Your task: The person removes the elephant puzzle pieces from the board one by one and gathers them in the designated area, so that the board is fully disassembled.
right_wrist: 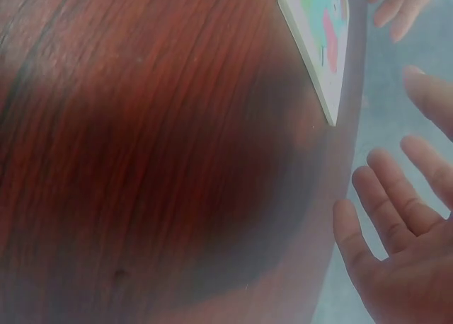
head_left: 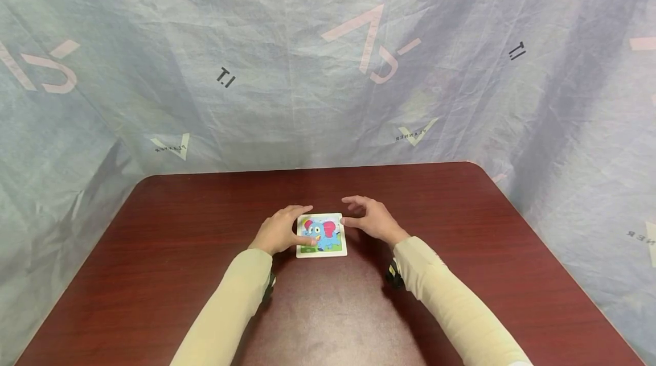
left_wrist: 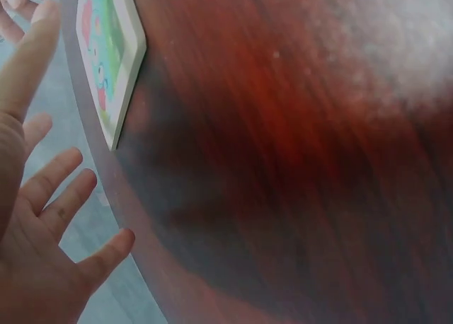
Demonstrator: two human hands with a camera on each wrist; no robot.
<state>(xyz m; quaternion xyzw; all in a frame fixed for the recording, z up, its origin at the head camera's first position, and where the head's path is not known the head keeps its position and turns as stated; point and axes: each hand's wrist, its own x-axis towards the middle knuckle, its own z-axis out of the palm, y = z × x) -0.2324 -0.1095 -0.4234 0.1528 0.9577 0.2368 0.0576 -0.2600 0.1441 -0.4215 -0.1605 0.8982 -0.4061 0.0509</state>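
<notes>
Glossy wood-grain table, wrinkled cloth backdrop, smooth-looking picture puzzle.

The left hand is at the left edge of the elephant picture board, fingers spread and thumb extending over it, though whether the thumb touches is hard to tell. The right hand is by the board's far right corner, fingers parted and slightly bent, its thumb tip at that corner. Both forearms, in pale sleeves, slant inward from the board's near side.
</notes>
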